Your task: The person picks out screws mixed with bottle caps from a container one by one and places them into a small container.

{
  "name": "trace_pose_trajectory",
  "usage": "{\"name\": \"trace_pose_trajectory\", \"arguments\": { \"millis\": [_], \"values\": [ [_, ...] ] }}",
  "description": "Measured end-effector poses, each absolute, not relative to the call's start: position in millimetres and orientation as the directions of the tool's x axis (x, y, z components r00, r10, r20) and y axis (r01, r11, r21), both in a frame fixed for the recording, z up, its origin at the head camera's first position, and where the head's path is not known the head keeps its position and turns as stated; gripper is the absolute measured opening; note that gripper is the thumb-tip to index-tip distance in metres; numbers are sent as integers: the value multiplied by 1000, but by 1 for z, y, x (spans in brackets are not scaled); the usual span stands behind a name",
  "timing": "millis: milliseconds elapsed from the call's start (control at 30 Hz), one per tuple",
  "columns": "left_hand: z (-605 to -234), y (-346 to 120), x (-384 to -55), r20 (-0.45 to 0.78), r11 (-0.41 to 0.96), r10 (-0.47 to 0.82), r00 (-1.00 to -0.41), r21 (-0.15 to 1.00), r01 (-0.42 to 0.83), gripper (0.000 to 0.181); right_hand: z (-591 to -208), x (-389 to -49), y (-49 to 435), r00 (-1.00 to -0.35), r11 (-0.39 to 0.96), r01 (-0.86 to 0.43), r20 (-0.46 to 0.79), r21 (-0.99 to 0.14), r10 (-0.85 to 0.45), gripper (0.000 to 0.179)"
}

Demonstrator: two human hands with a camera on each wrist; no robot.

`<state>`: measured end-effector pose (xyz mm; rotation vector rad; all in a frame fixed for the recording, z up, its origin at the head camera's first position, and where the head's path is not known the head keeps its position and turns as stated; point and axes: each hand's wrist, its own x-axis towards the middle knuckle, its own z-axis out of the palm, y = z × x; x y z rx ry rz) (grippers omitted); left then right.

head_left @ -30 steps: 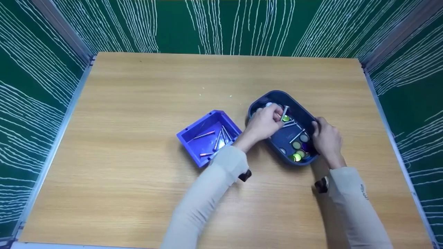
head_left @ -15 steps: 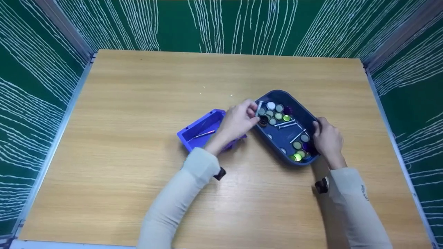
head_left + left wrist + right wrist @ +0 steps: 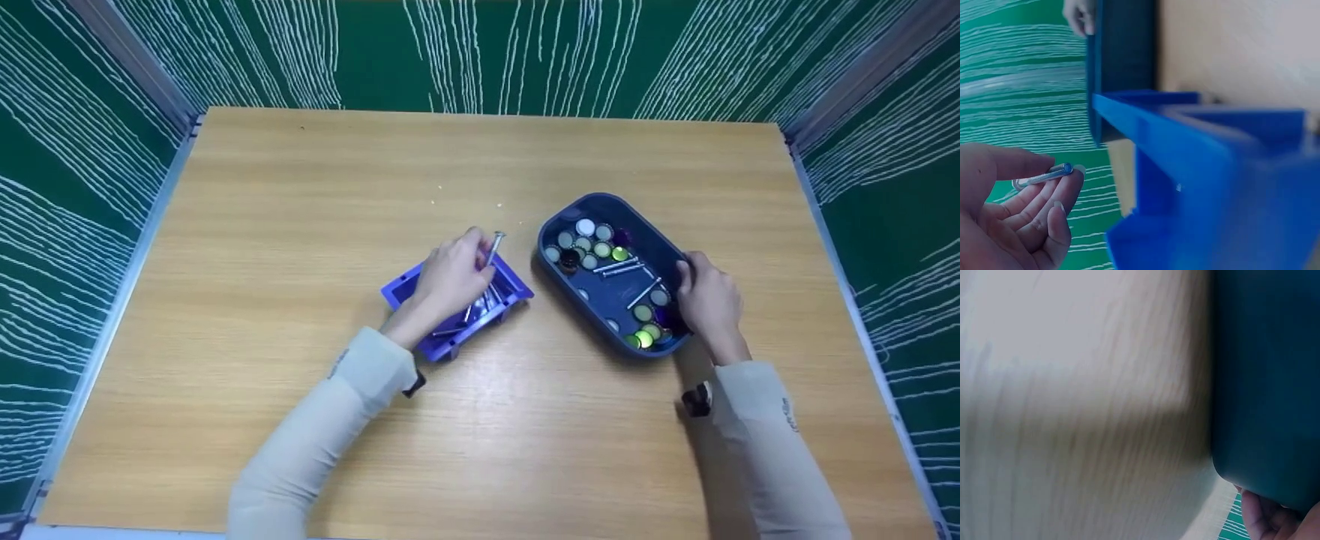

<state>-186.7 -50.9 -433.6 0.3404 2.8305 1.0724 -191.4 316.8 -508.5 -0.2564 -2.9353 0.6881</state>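
In the head view my left hand (image 3: pixel 452 277) is over the blue plastic bin (image 3: pixel 444 349), pinching a silver bolt (image 3: pixel 496 246) between thumb and fingers. The left wrist view shows the bolt (image 3: pixel 1044 177) lying across the fingertips, its blunt end outward, beside the bin's wall (image 3: pixel 1185 169). More bolts lie in the bin, partly hidden by this hand. My right hand (image 3: pixel 709 300) grips the right rim of a dark blue tub (image 3: pixel 611 300), thumb on the inner side. Inside the tub are several bolts (image 3: pixel 619 268) and many round bottle caps (image 3: pixel 602 250).
Both containers stand on a wood-grain table (image 3: pixel 300 225), the bin left of the tub with a narrow gap between. Tiny white specks (image 3: pixel 499 205) lie behind the bin. Green walls with white streaks (image 3: pixel 495 60) enclose the back and sides.
My left hand has lifted the bolt out of the tub and carried it left to above the blue bin. The right hand has stayed on the tub's rim.
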Motion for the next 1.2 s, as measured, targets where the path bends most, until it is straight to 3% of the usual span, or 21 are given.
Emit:
{"name": "trace_pose_trajectory", "arguments": {
  "millis": [333, 633, 800, 1033, 1200],
  "values": [
    [-458, -72, -178, -28, 797, 195, -980, 587, 142, 19, -509, -191, 318, -979, 884, 130, 85, -448, 187, 40],
    [-472, -77, -174, -109, 893, 181, -977, 434, 117, 13, -508, -192, 317, -980, 881, 152, 47, -448, 193, 41],
    [-477, -79, -175, -126, 910, 166, -978, 402, 103, 11, -507, -192, 317, -981, 881, 158, 35, -445, 193, 42],
    [-477, -81, -171, -136, 931, 170, -976, 348, 113, 24, -508, -193, 317, -981, 884, 138, 59, -447, 183, 42],
    [-471, -80, -170, -118, 926, 180, -977, 355, 128, 20, -509, -192, 316, -978, 881, 135, 80, -453, 191, 41]
  ]
}}
